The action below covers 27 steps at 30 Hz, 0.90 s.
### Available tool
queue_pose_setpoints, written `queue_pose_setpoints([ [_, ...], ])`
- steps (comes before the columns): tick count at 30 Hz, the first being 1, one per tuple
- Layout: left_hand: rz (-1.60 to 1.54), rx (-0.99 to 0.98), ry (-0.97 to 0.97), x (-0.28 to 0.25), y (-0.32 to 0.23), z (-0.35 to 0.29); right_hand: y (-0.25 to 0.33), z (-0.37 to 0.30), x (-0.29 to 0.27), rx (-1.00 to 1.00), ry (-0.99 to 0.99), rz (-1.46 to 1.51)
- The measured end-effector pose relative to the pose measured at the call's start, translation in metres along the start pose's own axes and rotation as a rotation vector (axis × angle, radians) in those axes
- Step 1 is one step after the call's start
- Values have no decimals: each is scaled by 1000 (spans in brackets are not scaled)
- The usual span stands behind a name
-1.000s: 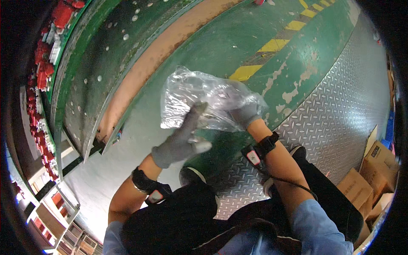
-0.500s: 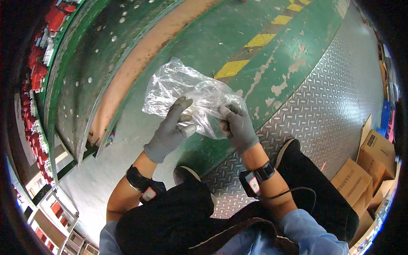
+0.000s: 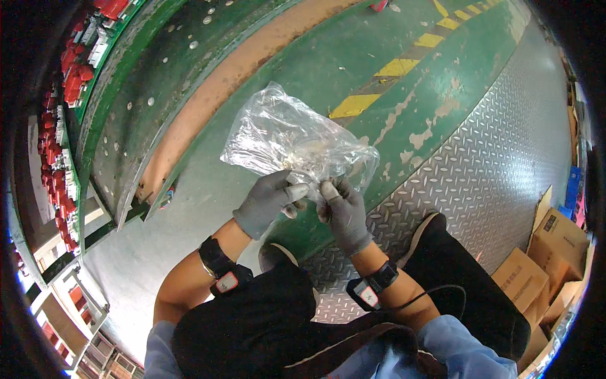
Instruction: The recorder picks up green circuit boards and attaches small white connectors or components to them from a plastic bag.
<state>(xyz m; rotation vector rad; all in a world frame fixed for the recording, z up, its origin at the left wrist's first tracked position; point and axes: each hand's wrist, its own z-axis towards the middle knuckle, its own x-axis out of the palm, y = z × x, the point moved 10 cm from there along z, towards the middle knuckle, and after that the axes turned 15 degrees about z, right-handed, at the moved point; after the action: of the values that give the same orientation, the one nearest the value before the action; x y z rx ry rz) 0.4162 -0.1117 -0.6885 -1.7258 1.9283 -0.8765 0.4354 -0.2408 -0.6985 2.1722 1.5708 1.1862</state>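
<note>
Right grip (image 3: 346, 218) pinches a clear, crinkled, shiny plastic bag (image 3: 287, 132).

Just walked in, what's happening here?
Someone is handling a crumpled clear plastic bag above the green floor. The gloved right hand pinches its near edge; the gloved left hand has its fingertips at that same edge, close beside. Most of the bag spreads beyond both hands. Cardboard boxes stand off to the right.
</note>
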Motion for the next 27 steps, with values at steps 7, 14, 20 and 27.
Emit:
queue_pose_setpoints([
  [7,25,-36,-86,-2,10,8,3,-5,-1,-104,-4,-84],
  [14,136,-74,-82,6,8,12,-11,-6,-18,-75,-166,75],
  [20,141,-70,-42,11,14,13,-15,-5,-29,-82,-254,114],
  [27,158,-47,32,15,20,15,-4,4,-53,-96,-281,127],
])
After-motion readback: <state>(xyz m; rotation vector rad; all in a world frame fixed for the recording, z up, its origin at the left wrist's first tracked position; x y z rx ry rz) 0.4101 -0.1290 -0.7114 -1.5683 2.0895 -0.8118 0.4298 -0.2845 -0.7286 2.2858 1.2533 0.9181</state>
